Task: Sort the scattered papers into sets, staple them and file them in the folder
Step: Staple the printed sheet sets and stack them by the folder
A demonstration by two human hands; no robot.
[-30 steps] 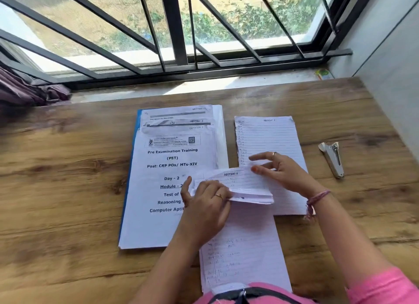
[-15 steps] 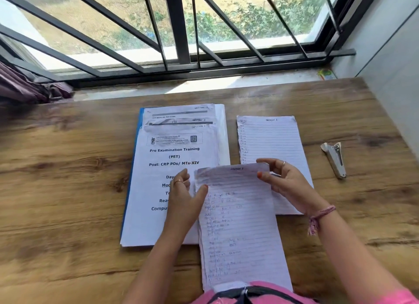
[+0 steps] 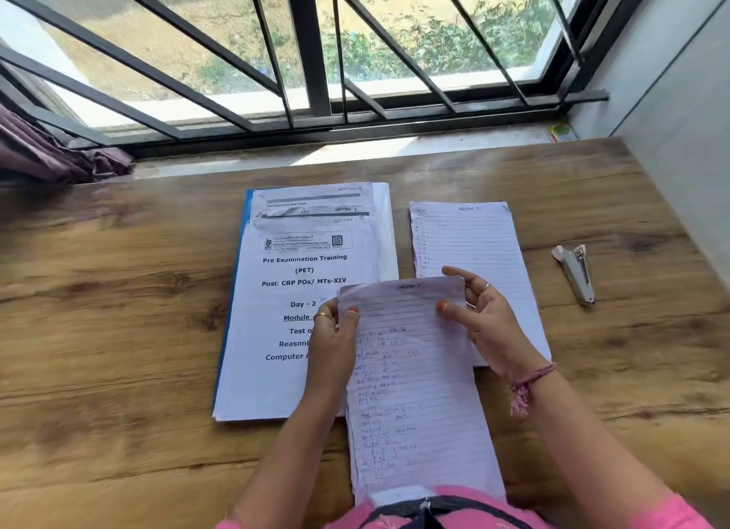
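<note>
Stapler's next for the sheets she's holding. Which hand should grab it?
Right. The stapler lies on the table to the right of the right hand, with only the lined sheet between them. The left hand pinches the held sheets at their far side.

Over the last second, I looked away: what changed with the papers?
The folded-over lined sheet was flattened out, and both hands now pinch its top edge: left hand at the left corner, right hand at the right. The printed stack, other lined sheet and stapler stayed put.
</note>
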